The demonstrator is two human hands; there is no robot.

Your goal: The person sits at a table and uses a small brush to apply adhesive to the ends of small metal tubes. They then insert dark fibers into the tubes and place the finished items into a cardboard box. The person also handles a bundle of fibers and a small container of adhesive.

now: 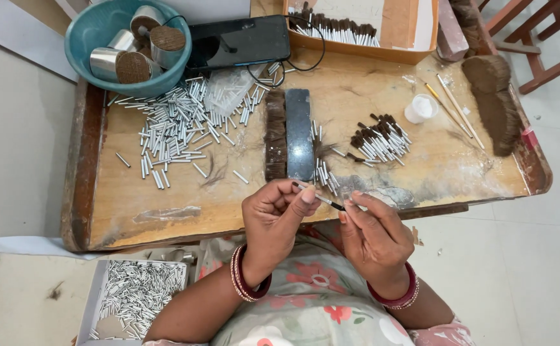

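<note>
Two hands meet just off the near edge of the wooden counter (164,224), both pinched on the same small thing. The left hand (273,218) has its fingers curled in, thumb and forefinger closed on a thin silver tube (313,195) that slants across the gap; the right hand (373,234) grips the dark tuft (338,206) at the tube's lower end between thumb and fingertips. The tube is held in the air above the person's lap, clear of the counter.

On the counter, a loose scatter of silver tubes (174,128) lies left of centre, beside a teal bowl (81,48) with metal cans in it. A dark flat block (299,133) sits in the middle with a strip of brown hair (275,134) against its left side. To the right is a small heap of finished tufted tubes (379,138), near a white cup (421,107) and thin sticks. A tray of more tubes (132,295) rests low at the left, below the counter.
</note>
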